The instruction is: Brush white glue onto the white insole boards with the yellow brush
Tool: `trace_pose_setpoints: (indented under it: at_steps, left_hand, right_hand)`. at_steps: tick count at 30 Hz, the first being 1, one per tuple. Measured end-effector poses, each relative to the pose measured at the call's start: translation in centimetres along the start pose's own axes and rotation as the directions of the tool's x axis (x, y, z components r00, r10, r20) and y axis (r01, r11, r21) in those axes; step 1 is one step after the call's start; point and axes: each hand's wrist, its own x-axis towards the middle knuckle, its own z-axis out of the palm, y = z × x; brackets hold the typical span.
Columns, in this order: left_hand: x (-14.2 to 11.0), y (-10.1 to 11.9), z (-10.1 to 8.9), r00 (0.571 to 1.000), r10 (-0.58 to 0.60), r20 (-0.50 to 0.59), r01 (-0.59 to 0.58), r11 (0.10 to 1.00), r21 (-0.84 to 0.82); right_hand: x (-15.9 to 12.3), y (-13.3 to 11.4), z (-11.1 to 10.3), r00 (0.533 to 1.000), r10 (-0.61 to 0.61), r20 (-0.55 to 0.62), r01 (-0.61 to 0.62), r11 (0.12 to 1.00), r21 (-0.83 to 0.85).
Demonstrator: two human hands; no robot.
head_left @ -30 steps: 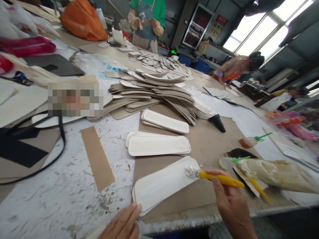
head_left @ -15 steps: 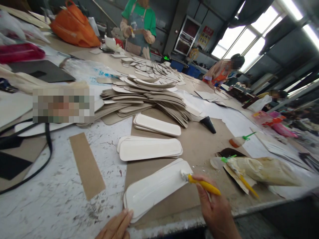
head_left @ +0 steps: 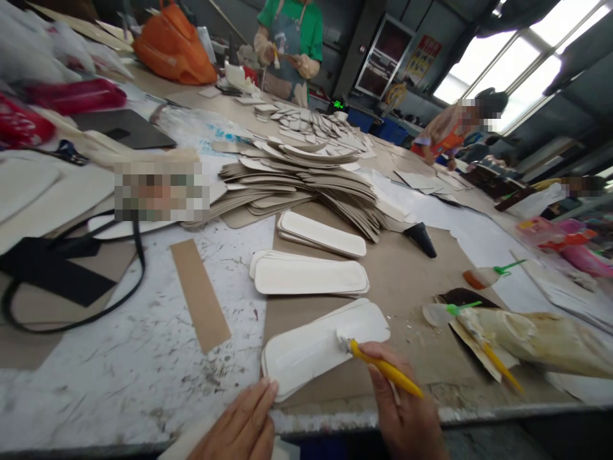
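Observation:
Held in my right hand (head_left: 402,399) is a yellow-handled brush (head_left: 383,369), its whitish bristles resting on the upper white panel of a small stack (head_left: 306,348). The panel is long with rounded corners, and its surface looks wet and glossy in places. My left hand (head_left: 244,418) lies with fingers stretched out, the fingertips touching the panel's lower left corner. Beyond it, two more small stacks of white panels (head_left: 309,276) (head_left: 325,233) rest on the brown sheet (head_left: 402,281).
A big heap of layered panels (head_left: 306,179) stands behind. A brown strip (head_left: 200,294) lies left. On the right are squeeze bottles (head_left: 481,276), a black cone-shaped tip (head_left: 421,239) and another yellow-handled tool (head_left: 500,365). Two co-workers (head_left: 292,45) (head_left: 445,137) stand farther back.
The brush has moved left along the panel, from near its right end toward the middle. My left hand stays at the corner. The whole view has shifted.

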Motion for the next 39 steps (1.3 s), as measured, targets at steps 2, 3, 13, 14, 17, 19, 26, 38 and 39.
trace_pose_setpoints:
  at_steps: [2, 3, 13, 14, 17, 19, 26, 38, 39]
  left_hand:
    - [0.1, 0.2, 0.1, 1.000, -0.018, 0.008, 0.017, 1.000, 0.024]
    - [0.2, 0.3, 0.1, 0.992, 0.012, 0.128, -0.015, 1.000, 0.024]
    - [-1.1, 0.8, 1.1, 0.997, -0.063, -0.039, 0.063, 0.998, -0.002]
    - [-1.4, 0.9, 1.4, 0.996, -0.073, -0.055, 0.073, 0.997, -0.008]
    - [-1.7, 1.0, 1.9, 0.996, -0.086, -0.036, 0.085, 0.996, -0.017]
    - [-1.6, 1.0, 1.9, 0.995, -0.092, -0.047, 0.092, 0.996, -0.020]
    - [-1.4, 0.9, 1.5, 0.997, -0.066, -0.048, 0.065, 0.998, -0.014]
    - [-1.1, 1.1, -0.6, 0.978, -0.023, 0.206, 0.016, 0.999, 0.032]
    - [-1.0, 1.2, -0.7, 0.977, -0.028, 0.213, 0.025, 1.000, 0.014]
  right_hand:
    - [-0.4, -2.0, 0.9, 0.990, 0.133, 0.044, -0.138, 0.981, 0.133]
    - [-0.5, -2.9, 1.3, 0.978, 0.198, 0.062, -0.207, 0.958, 0.199]
    - [-0.1, -1.0, 1.1, 0.937, 0.347, 0.045, -0.349, 0.915, 0.202]
    - [0.0, 0.3, 0.2, 0.937, 0.350, 0.000, -0.348, 0.930, 0.123]
    - [0.4, 3.9, -2.6, 0.948, 0.307, -0.080, -0.315, 0.941, -0.121]
    - [0.6, 5.4, -3.8, 0.957, 0.279, -0.077, -0.290, 0.930, -0.225]
    - [0.8, 5.8, -4.4, 0.966, 0.227, -0.124, -0.254, 0.924, -0.286]
    - [1.3, 4.7, -3.0, 0.991, 0.045, -0.127, -0.076, 0.967, -0.244]
    - [1.3, 4.4, -2.6, 0.993, 0.036, -0.111, -0.059, 0.976, -0.212]
